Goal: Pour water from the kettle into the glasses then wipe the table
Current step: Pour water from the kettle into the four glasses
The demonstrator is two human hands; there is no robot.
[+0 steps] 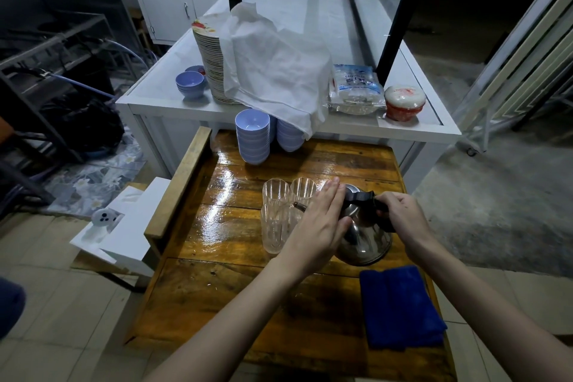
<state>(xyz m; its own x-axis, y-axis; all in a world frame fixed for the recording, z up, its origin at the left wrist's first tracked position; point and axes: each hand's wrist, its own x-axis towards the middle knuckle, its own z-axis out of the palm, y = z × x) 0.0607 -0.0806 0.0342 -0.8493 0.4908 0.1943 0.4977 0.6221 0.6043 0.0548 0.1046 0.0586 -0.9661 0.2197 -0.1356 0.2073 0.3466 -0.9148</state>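
Note:
A steel kettle [366,240] with a black handle and lid is tilted to the left over the glossy wooden table [223,282]. My right hand [403,217] is closed around the handle. My left hand [322,220] lies flat, fingers straight, against the kettle's lid and left side. The spout [299,205] points at a cluster of clear ribbed glasses [276,226]; two stand behind [290,191] and the near ones look tall and partly hidden by my left hand. A folded blue cloth [401,307] lies near the table's right edge.
Stacks of lilac bowls [251,139] stand at the table's far end. Behind is a white counter [173,108] with a plate stack under a white cloth [273,68], a packet and a red-and-white tub [404,102]. A white box [124,226] sits left of the table.

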